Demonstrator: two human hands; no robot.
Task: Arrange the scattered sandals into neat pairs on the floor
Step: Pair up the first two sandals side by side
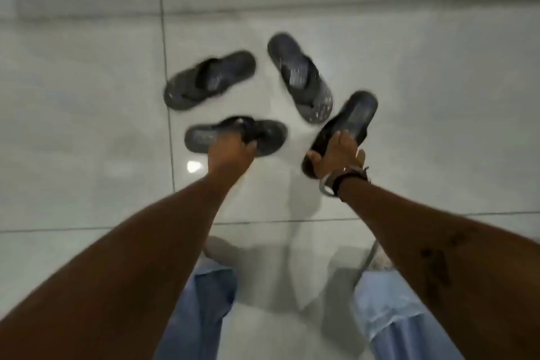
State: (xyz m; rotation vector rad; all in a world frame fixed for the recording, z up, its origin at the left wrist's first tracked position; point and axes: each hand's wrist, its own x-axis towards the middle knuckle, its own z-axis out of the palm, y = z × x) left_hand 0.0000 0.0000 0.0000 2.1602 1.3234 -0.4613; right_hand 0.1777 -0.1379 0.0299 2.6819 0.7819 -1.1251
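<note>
Several dark sandals lie scattered on a pale tiled floor. My left hand (230,152) grips the strap of a sandal (271,134) lying crosswise. My right hand (336,158) holds another sandal (356,115) by its side, tilted with the sole turned up and one end off the floor. Two more sandals rest free beyond them: one (209,79) at the left, angled, and one (299,76) to its right, pointing away at a slant. The picture is blurred by motion.
Glossy light tiles (87,126) with dark grout lines spread all around. A step or wall base (292,6) runs across the far side. My legs in light blue trousers (204,301) show at the bottom. A bracelet and dark band (336,181) circle my right wrist.
</note>
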